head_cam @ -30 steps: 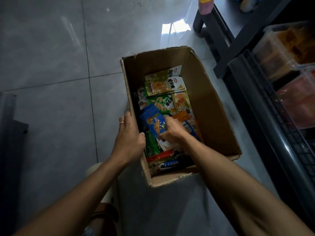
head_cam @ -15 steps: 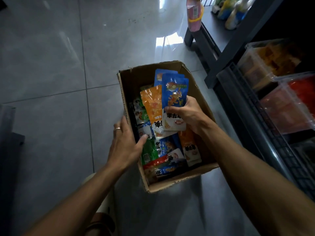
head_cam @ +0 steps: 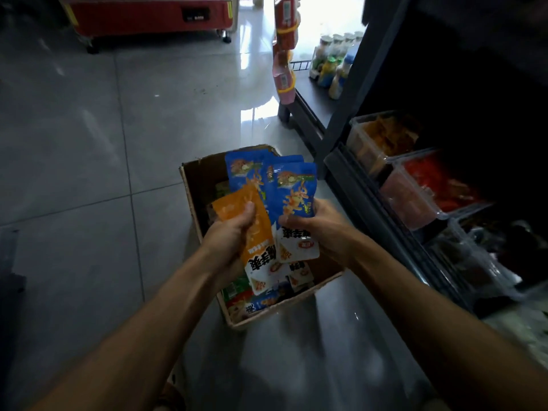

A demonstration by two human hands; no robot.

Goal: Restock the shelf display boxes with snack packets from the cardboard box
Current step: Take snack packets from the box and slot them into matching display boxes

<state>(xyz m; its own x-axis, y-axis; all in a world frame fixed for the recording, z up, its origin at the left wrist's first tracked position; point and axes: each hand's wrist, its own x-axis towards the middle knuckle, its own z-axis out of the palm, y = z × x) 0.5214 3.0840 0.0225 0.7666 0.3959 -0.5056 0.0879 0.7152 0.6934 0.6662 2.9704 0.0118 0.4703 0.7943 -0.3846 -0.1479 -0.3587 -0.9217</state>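
Both hands up over the cardboard box (head_cam: 195,185): left hand (head_cam: 228,241) grips an orange packet (head_cam: 255,229), thumb clamped on its face; right hand (head_cam: 323,229) pinches a fan of glossy blue packets (head_cam: 293,188), white-bottomed, printed upside down. Clear display boxes (head_cam: 415,203) sit right, on the shelf.

two bare forearms enter from the lower edge, uncovered to the frame border; no sleeve, watch or glove shows on either. left hand (head_cam: 229,235) and right hand (head_cam: 321,229) are bare, each seen from the back with knuckles and a thumb visible. whether a ring sits on the left hand cannot be made out here.
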